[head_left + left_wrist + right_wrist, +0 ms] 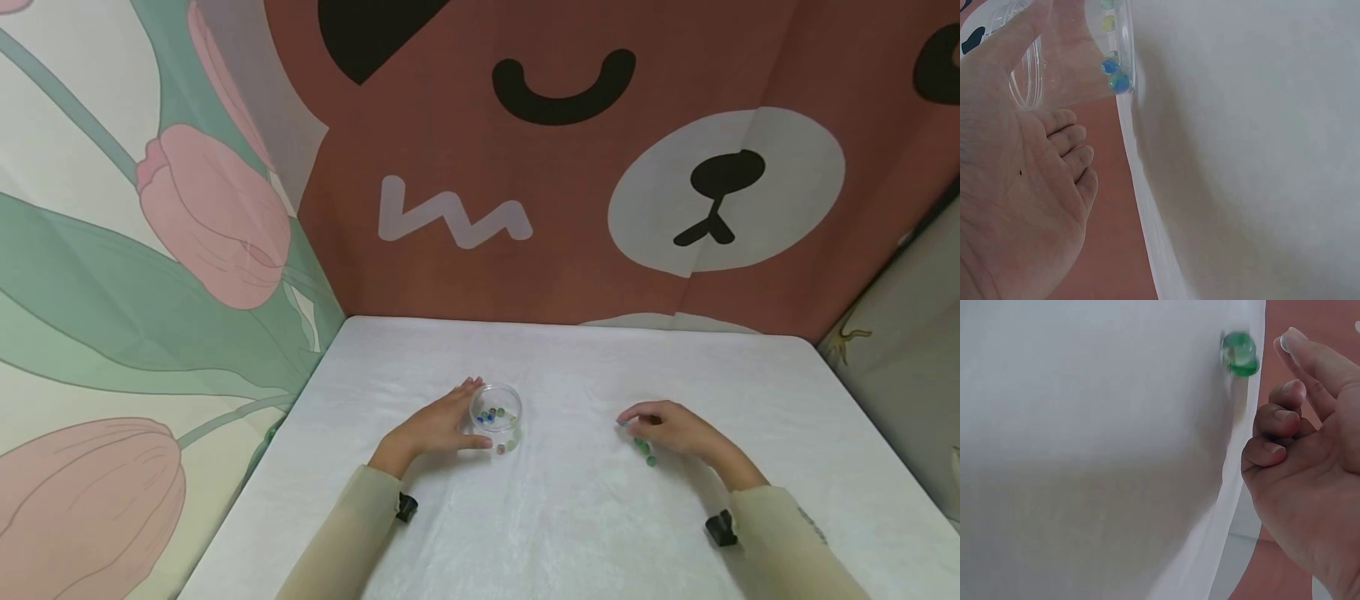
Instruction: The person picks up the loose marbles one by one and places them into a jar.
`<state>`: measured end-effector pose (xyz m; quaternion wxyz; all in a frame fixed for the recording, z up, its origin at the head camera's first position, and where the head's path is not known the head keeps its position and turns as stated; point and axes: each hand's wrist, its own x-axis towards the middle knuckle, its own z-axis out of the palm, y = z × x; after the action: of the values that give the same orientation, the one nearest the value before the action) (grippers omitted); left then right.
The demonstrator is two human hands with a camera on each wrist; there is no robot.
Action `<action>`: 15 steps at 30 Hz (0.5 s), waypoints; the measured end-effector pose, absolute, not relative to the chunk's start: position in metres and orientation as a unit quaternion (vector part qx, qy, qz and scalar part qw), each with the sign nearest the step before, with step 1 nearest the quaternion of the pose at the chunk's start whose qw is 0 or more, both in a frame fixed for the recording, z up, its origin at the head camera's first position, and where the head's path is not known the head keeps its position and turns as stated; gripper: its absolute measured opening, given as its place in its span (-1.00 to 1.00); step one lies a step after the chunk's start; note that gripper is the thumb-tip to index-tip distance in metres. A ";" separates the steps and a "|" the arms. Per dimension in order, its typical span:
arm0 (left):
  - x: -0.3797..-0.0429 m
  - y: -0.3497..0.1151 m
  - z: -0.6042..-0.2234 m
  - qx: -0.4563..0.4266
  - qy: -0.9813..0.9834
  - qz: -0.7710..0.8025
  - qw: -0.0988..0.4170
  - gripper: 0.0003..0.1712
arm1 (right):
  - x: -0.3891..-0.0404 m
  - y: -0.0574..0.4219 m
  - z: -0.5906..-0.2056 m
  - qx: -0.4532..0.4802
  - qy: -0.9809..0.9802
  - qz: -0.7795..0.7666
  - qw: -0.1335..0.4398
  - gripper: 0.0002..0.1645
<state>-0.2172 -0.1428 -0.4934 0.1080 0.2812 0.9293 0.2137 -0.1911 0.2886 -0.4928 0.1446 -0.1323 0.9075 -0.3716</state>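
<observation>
A clear plastic jar stands on the table, with several coloured glass marbles inside it. In the head view my left hand holds the jar from its left side, thumb in front and fingers behind. Blue marbles show through the wall near the jar's base in the left wrist view. Off to the right, my right hand pinches a small marble between thumb and index finger, its other fingers curled in. Below that hand lie green marbles on the cloth.
White cloth covers the table. Behind it hangs a brown curtain with a bear's face, and a tulip-patterned curtain is on the left. A black wrist strap sits at the right sleeve.
</observation>
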 end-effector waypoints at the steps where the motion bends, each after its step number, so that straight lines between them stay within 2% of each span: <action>1: -0.217 -0.143 -0.493 0.281 0.929 0.213 0.107 0.27 | -0.191 0.288 -0.493 -0.134 0.906 -0.375 0.145 -0.75; 15: -0.214 -0.142 -0.491 0.278 0.930 0.214 0.109 0.27 | -0.184 0.272 -0.489 -0.120 0.887 -0.420 0.152 -0.64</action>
<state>-0.2144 -0.1416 -0.4911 0.1086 0.2776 0.9301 0.2144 -0.1839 0.2721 -0.4888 0.1516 -0.1201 0.8866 -0.4201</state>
